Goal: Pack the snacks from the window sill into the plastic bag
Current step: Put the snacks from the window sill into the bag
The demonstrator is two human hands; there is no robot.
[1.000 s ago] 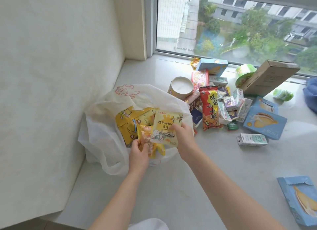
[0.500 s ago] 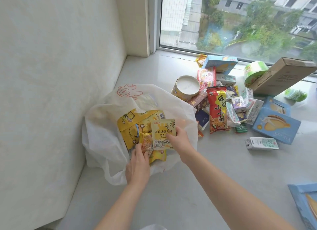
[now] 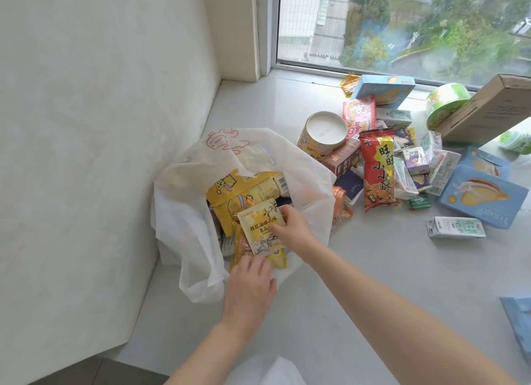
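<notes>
Lower into the plastic bag (image 3: 184,212) on the window sill (image 3: 344,269) now, the pale yellow packet (image 3: 260,226) sits pinched in my right hand (image 3: 290,229), my left hand (image 3: 250,287) pinching its bottom edge.

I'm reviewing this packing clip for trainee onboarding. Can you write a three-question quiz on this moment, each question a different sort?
1. True or false: the right hand pinches the pale yellow packet over the open white plastic bag.
2. Which stands upright on the sill beside the bag? A) round tub with a white lid B) a glass bottle C) a metal kettle
3. Fill in: the small white milk carton lies on its ____, apart from the pile.

Key
1. True.
2. A.
3. Side.
</notes>
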